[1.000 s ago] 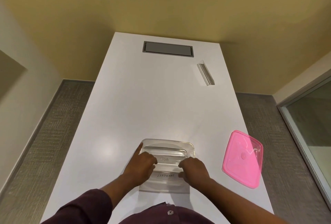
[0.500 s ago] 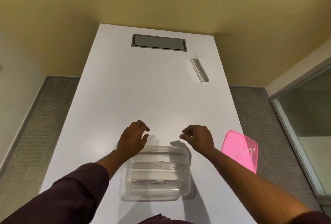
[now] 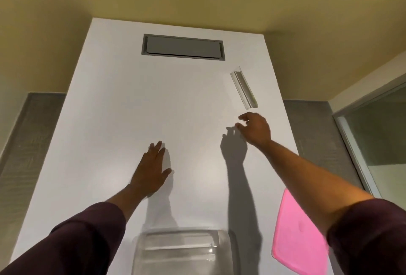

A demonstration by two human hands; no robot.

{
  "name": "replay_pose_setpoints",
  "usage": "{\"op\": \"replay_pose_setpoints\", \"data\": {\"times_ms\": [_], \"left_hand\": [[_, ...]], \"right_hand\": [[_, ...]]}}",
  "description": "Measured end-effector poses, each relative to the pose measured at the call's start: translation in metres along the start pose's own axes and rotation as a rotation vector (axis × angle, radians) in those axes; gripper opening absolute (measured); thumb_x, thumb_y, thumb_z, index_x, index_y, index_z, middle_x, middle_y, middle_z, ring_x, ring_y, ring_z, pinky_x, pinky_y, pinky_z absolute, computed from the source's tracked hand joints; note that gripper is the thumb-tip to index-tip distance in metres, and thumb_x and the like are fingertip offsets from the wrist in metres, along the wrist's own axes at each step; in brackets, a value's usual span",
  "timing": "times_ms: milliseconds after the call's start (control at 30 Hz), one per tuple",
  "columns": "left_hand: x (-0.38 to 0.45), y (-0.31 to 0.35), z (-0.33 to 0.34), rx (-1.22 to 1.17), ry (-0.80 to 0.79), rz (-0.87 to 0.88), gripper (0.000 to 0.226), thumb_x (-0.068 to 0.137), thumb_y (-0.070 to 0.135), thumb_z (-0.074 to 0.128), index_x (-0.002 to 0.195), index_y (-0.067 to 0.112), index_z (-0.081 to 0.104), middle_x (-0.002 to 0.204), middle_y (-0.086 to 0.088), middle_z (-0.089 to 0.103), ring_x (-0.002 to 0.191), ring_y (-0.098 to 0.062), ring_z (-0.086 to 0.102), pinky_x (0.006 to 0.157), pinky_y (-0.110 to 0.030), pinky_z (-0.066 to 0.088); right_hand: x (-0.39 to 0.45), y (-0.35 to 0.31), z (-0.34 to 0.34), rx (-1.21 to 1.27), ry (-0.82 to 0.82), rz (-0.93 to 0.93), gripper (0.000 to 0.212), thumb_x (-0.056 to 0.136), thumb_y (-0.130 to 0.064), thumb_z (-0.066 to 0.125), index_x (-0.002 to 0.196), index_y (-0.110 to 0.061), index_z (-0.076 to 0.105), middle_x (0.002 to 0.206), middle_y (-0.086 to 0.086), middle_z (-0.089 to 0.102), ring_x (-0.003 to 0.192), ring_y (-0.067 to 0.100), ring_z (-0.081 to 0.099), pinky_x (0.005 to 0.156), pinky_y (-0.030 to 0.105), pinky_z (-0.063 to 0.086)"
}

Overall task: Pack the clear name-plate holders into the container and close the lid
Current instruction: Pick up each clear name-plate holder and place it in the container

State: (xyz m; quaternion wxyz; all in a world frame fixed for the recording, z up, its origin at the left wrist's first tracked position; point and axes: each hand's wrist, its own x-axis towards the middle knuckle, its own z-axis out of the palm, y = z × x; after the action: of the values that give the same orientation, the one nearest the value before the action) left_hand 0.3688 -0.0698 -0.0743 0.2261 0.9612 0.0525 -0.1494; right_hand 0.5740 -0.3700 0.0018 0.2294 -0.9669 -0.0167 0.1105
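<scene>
lying flat, name-plate holder (image 3: 243,90) runs far-left to near-right.

right hand (image 3: 256,129) reached toward far holder (image 3: 243,90), left hand (image 3: 151,170) flattened

right hand (image 3: 256,128) near name-plate holder (image 3: 243,90) (not touching), left hand (image 3: 151,170) flat

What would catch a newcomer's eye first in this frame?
The right hand reaches out over the white table, fingers loosely spread just short of a lone clear name-plate holder near the far right edge. The left hand lies flat on the table's middle. At the near edge stands the clear container, with the bright pink lid lying to its right.
</scene>
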Motion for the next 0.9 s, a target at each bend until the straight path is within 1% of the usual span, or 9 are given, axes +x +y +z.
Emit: {"op": "replay_pose_setpoints", "data": {"times_ms": [33,100,233,367,433,600,700,800,900], "left_hand": [[0.008,-0.006,0.000,0.030,-0.003,0.010,0.079,0.099,0.044,0.048,0.157,0.008,0.009,0.167,-0.004,-0.007,0.154,-0.026,-0.005,0.125,-0.044,0.008],[0.024,-0.020,-0.001,0.125,-0.018,0.030,0.082,0.099,0.052,0.039,0.157,0.010,0.001,0.166,-0.002,-0.011,0.154,-0.025,-0.007,0.125,-0.046,0.009],[0.036,-0.040,0.010,0.207,0.030,0.085,0.083,0.096,0.063,0.026,0.158,0.014,0.001,0.167,0.001,-0.008,0.154,-0.024,-0.005,0.123,-0.048,0.010],[0.038,-0.047,0.025,0.197,0.098,0.105,0.081,0.096,0.062,0.029,0.158,0.019,0.000,0.168,0.005,-0.004,0.155,-0.020,-0.004,0.123,-0.050,0.008],[0.040,-0.049,0.026,0.165,0.089,0.110,0.080,0.096,0.062,0.028,0.158,0.021,-0.002,0.168,0.006,-0.007,0.155,-0.019,-0.006,0.123,-0.049,0.005],[0.040,-0.051,0.026,0.147,0.066,0.106,0.079,0.097,0.062,0.025,0.158,0.023,-0.006,0.167,0.008,-0.011,0.154,-0.018,-0.010,0.124,-0.050,0.004],[0.041,-0.049,0.025,0.143,0.049,0.072,0.079,0.096,0.064,0.021,0.157,0.024,-0.010,0.166,0.010,-0.015,0.153,-0.017,-0.014,0.123,-0.052,0.004],[0.039,-0.041,0.027,0.103,0.041,0.013,0.079,0.093,0.066,0.014,0.156,0.027,-0.014,0.165,0.012,-0.018,0.152,-0.015,-0.018,0.121,-0.054,0.000],[0.038,-0.030,0.026,0.041,0.039,-0.054,0.082,0.092,0.064,0.022,0.157,0.026,-0.007,0.166,0.011,-0.015,0.153,-0.018,-0.014,0.119,-0.059,0.005]], "right_hand": [[0.015,0.002,0.000,-0.025,0.017,0.007,0.037,0.086,-0.035,0.072,0.120,-0.022,0.069,0.127,0.002,0.066,0.115,0.024,0.064,0.096,0.036,0.048],[0.045,0.006,0.001,-0.038,0.054,0.045,0.042,0.087,-0.033,0.072,0.126,-0.021,0.064,0.133,0.008,0.059,0.120,0.030,0.061,0.098,0.040,0.048],[0.090,0.013,0.005,-0.069,0.104,0.076,0.053,0.089,-0.029,0.068,0.139,-0.019,0.053,0.144,0.013,0.048,0.129,0.038,0.051,0.100,0.045,0.047],[0.117,0.021,0.010,-0.135,0.055,0.121,0.057,0.094,-0.029,0.060,0.148,-0.033,0.042,0.158,0.015,0.034,0.139,0.038,0.043,0.104,0.047,0.046],[0.125,0.023,0.014,-0.160,0.038,0.126,0.055,0.096,-0.028,0.056,0.148,-0.039,0.042,0.155,0.016,0.038,0.134,0.039,0.050,0.100,0.046,0.048],[0.130,0.025,0.024,-0.175,0.035,0.107,0.057,0.097,-0.016,0.051,0.148,-0.040,0.044,0.131,0.012,0.060,0.120,0.036,0.059,0.097,0.044,0.050],[0.125,0.023,0.026,-0.158,0.063,0.103,0.057,0.095,-0.011,0.055,0.144,-0.040,0.051,0.126,0.010,0.068,0.117,0.034,0.061,0.093,0.041,0.050],[0.113,0.022,0.024,-0.062,0.096,0.120,0.053,0.093,-0.013,0.062,0.138,-0.039,0.058,0.128,0.009,0.070,0.118,0.033,0.063,0.098,0.039,0.051],[0.096,0.018,0.023,0.086,0.115,0.153,0.048,0.092,-0.017,0.067,0.136,-0.035,0.062,0.130,0.009,0.070,0.120,0.031,0.063,0.100,0.035,0.048]]}}
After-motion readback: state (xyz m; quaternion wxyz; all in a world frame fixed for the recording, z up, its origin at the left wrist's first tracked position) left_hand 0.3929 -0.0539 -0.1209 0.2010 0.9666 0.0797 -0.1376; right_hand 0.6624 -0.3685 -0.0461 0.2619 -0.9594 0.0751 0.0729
